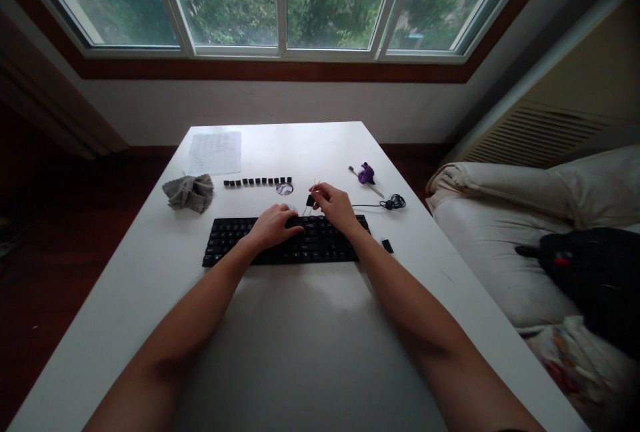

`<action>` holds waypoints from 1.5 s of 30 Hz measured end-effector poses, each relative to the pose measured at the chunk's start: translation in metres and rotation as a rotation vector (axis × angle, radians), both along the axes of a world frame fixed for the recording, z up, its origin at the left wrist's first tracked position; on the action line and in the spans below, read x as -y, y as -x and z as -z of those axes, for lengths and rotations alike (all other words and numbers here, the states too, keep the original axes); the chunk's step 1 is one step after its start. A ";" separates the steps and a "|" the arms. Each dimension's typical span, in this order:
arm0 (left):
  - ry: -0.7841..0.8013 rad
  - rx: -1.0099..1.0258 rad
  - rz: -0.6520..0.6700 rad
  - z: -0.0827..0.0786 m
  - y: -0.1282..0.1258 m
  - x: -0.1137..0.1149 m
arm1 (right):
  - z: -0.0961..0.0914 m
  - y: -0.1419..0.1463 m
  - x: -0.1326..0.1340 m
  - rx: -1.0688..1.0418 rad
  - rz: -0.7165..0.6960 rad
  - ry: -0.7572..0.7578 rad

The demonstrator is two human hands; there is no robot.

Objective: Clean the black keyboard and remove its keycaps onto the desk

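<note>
A black keyboard (310, 245) lies crosswise on the white table. My left hand (273, 227) rests on its upper middle keys, thumb stretched out to the right and fingers lying forward. Above the keyboard's back edge, my right hand (336, 205) pinches a wire keycap puller (310, 201) with a black middle part and thin wires pointing down. Whether the wires grip a key is too small to tell. Behind the keyboard, several loose black keycaps (257, 181) stand in a row. Close by is a small round, shiny dish (285, 189). A black piece (387, 246) lies off the keyboard's right end.
A crumpled grey cloth (189, 193) and a printed sheet (214, 152) lie on the table's left. To the right are a purple cloth-like item (367, 173), a thin brush (373, 188) and a coiled cable (394, 202). A couch (490, 245) stands beyond the table's right edge.
</note>
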State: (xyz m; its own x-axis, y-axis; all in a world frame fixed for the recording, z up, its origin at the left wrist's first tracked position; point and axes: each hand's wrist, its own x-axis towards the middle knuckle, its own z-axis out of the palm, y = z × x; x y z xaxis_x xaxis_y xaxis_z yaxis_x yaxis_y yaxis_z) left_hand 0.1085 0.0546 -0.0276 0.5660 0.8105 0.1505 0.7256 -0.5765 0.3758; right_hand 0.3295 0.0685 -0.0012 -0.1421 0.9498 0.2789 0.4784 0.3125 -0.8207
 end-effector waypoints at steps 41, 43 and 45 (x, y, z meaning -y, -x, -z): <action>0.460 0.869 -0.005 -0.010 -0.012 -0.003 | -0.035 -0.024 0.007 -0.367 -0.359 0.310; 0.564 0.937 0.012 -0.010 -0.013 -0.003 | -0.037 -0.024 0.008 -0.346 -0.386 0.294; 0.626 0.961 0.014 -0.010 -0.013 -0.003 | -0.037 -0.025 0.009 -0.338 -0.389 0.280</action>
State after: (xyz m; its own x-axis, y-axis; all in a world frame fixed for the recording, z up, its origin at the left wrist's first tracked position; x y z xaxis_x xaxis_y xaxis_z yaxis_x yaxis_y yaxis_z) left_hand 0.1214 0.0578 -0.0173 0.4447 0.8903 0.0979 -0.0209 -0.0989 0.9949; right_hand 0.3540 0.0591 0.0361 -0.4420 0.8895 0.1154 0.0689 0.1620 -0.9844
